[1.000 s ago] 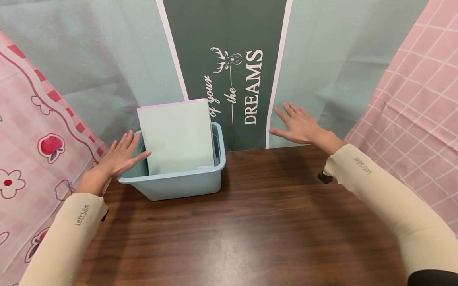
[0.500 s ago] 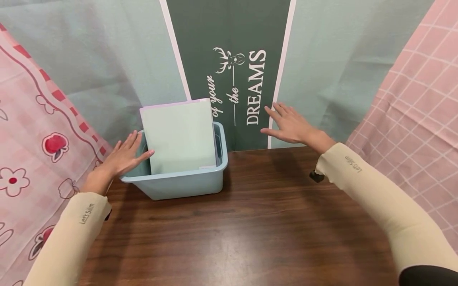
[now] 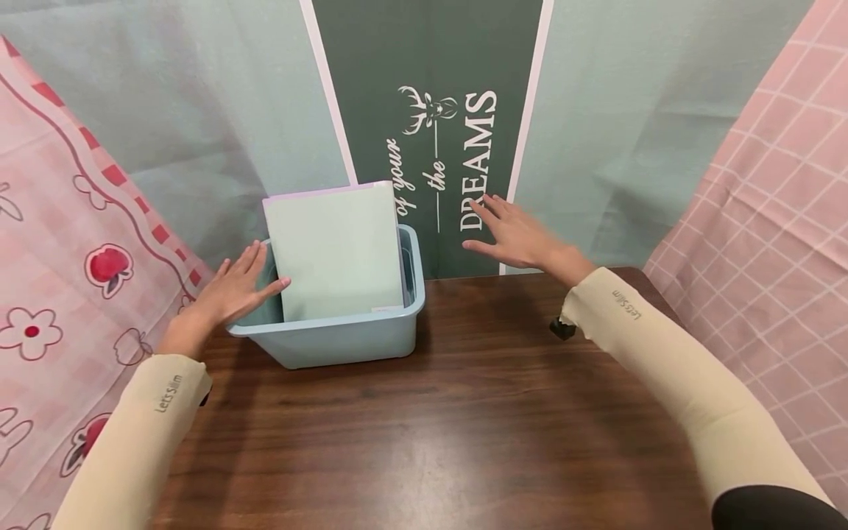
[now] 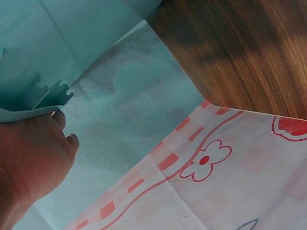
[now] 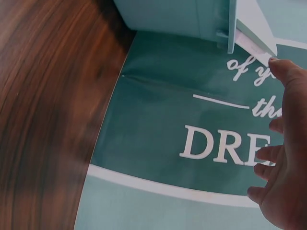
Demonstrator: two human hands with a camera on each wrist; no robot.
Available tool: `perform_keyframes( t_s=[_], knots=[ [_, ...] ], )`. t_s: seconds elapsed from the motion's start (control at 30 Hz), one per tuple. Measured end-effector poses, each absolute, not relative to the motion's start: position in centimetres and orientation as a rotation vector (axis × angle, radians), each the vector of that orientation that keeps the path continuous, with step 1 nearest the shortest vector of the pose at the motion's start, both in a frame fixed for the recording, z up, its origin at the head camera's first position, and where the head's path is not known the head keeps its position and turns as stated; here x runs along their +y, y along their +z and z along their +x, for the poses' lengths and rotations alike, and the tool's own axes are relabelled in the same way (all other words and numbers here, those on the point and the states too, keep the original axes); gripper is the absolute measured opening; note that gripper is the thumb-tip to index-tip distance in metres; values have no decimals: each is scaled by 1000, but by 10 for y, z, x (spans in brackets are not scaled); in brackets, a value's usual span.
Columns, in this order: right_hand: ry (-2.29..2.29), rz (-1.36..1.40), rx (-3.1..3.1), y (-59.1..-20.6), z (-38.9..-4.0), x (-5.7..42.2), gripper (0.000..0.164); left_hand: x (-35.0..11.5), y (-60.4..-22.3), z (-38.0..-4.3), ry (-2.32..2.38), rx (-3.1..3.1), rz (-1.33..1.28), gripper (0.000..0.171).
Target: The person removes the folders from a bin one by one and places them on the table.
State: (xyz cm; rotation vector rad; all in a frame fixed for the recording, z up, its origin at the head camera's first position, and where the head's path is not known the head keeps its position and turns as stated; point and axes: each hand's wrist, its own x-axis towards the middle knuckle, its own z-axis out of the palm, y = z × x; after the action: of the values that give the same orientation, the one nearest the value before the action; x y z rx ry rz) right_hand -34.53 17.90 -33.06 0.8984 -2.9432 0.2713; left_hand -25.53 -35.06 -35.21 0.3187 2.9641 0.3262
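A light blue plastic bin (image 3: 338, 342) stands on the brown table against the back cloth. Upright in it leans a flat, pale green rectangular thing like a folder (image 3: 341, 254), its top above the rim, with a purple edge (image 3: 318, 193) showing behind. My left hand (image 3: 228, 294), fingers straight, is at the bin's left rim; whether it touches cannot be told. In the left wrist view that hand (image 4: 38, 158) appears beside the rim. To the right of the bin my right hand (image 3: 520, 237) hovers with spread fingers, holding nothing. The right wrist view shows this hand (image 5: 288, 158) apart from the bin.
Behind the table hangs a grey-green cloth (image 3: 596, 147) with a dark printed band (image 3: 437, 44). Pink patterned cloth (image 3: 66, 221) borders the left side, pink checked cloth (image 3: 762, 243) the right. The wooden table (image 3: 424, 442) stretches in front of the bin.
My right hand has moved left, closer to the bin. The left hand has stayed by the bin's left rim. The whole view has shifted slightly; the bin and its contents look unchanged.
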Motion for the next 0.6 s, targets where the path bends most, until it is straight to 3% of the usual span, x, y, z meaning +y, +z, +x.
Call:
perform_keyframes(
  t_s=[0.6],
  knots=[
    [416,952,-2943,-332,-344,145,96,-350,-353,-255,317,2987,333,103]
  ],
)
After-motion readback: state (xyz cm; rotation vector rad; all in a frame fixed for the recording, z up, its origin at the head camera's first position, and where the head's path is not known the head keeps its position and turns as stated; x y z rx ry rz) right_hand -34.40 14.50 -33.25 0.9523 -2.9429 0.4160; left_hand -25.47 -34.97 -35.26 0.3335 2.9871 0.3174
